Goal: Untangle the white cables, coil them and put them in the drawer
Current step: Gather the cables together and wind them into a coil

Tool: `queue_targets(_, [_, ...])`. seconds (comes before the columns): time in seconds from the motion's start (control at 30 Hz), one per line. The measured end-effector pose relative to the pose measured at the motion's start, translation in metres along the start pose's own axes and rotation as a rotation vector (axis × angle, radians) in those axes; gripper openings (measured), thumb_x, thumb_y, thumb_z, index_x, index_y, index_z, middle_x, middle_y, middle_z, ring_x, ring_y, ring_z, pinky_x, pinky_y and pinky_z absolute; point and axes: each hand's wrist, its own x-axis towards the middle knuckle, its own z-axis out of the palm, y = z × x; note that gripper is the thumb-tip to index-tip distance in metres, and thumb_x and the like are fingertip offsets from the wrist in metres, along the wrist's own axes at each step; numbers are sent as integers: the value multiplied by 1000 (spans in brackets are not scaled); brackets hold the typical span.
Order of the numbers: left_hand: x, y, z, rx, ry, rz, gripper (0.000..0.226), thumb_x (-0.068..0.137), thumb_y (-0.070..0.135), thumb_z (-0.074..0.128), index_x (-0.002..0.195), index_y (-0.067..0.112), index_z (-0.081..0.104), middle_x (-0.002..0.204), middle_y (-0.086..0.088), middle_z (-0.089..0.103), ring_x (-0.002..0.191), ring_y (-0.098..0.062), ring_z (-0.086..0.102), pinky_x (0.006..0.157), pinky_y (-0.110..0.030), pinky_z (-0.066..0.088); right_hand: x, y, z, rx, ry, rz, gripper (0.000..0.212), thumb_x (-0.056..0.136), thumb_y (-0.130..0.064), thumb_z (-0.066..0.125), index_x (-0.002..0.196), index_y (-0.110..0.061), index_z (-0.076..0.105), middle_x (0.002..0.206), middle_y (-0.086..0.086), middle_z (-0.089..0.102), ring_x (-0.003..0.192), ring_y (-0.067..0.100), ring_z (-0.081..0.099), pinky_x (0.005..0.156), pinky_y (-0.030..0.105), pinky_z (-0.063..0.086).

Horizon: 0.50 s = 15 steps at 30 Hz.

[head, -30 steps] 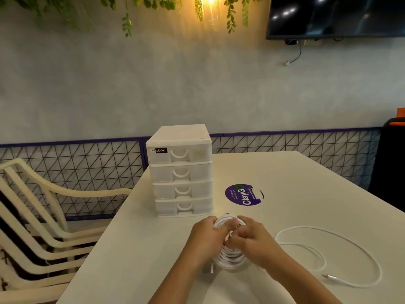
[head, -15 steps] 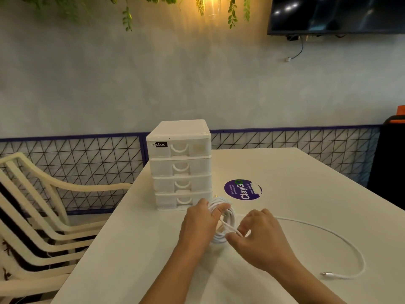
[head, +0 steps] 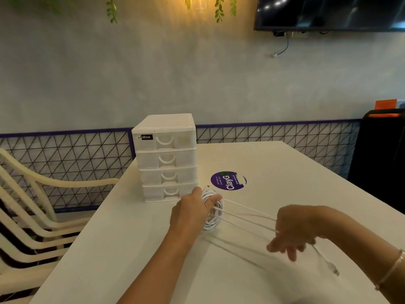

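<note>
— Hands first: what do they do?
— Left hand grips the coil of white cable, thumb over the loops, just in front of the drawer unit. Right hand is blurred; its fingers curl and pinch the strands, I think.
— What is around?
— On the counter a purple round sticker lies behind the coil. Stacked cream chairs stand at the left, a dark screen hangs on the wall. Between the coil and the bottom drawer stands only the left hand.
— How many of each?
— Four drawers, all closed. One coil. The strands are blurred, so I cannot count them.
— Which way does the cable run?
— From the coil toward the right and nearer, to the right hand; a plug hangs below it.
</note>
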Motion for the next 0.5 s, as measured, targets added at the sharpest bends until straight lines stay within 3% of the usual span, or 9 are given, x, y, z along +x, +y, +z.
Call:
queue_targets(0.07, [-4, 7, -1, 28, 40, 40, 54, 89, 61, 39, 108, 12, 49, 103, -10, 64, 96, -31, 60, 72, -30, 40, -3, 2, -2, -192, 153, 157, 46, 83, -56, 57, 83, -11, 63, 75, -2, 69, 52, 7, 50, 57, 20, 42])
queue_targets(0.1, [-5, 10, -2, 33, 65, 51, 54, 89, 61, 39, 109, 12, 49, 102, -10, 65, 96, -30, 60, 73, -30, 42, -5, 6, -4, -164, 204, 188, 53, 80, -60, 59, 91, -8, 60, 80, 1, 70, 52, 7, 53, 59, 22, 44])
queue_targets(0.13, [-5, 11, -4, 35, 93, 58, 54, 89, 61, 38, 109, 12, 50, 101, -10, 65, 95, -31, 61, 73, -31, 43, -8, 11, -7, -2, 241, 187, 65, 75, -61, 63, 107, -5, 54, 84, 4, 70, 53, 9, 58, 60, 23, 49])
queue_targets(0.2, [-2, 10, -9, 31, 151, 48, 55, 88, 61, 39, 108, 11, 50, 99, -12, 66, 95, -33, 61, 74, -34, 46, -13, 23, -17, 554, 334, 82, 92, 71, -46, 75, 138, -4, 28, 92, 8, 60, 66, 17, 67, 61, 32, 56])
queue_targets(0.23, [-1, 8, -12, 25, 170, 36, 56, 88, 61, 39, 107, 10, 50, 99, -13, 66, 95, -34, 61, 74, -35, 46, -14, 30, -21, 814, 440, 18, 89, 75, -30, 76, 141, -2, 24, 96, 9, 55, 69, 20, 68, 60, 35, 57])
queue_targets(0.33, [-2, 10, -16, 5, 191, 39, 55, 88, 60, 40, 105, 9, 50, 96, -12, 66, 92, -34, 61, 72, -34, 45, -6, 53, -28, 1348, 830, 7, 35, 89, 3, 56, 121, 0, 44, 95, 15, 63, 48, 15, 67, 45, 29, 56])
queue_targets(0.43, [-5, 18, -18, -2, 222, 43, 55, 88, 61, 40, 104, 8, 50, 96, -14, 66, 91, -35, 60, 69, -33, 43, 4, 67, -28, 1600, 1116, 98, 23, 93, -13, 51, 114, -5, 46, 58, 4, 70, 43, 9, 65, 46, 24, 49])
queue_targets(0.5, [-5, 18, -21, -1, 237, 32, 56, 88, 61, 39, 104, 8, 51, 96, -15, 65, 91, -35, 60, 68, -32, 42, 5, 73, -27, 1753, 1198, 76, 14, 95, -17, 49, 107, -10, 53, 68, 1, 71, 43, 2, 63, 42, 18, 48])
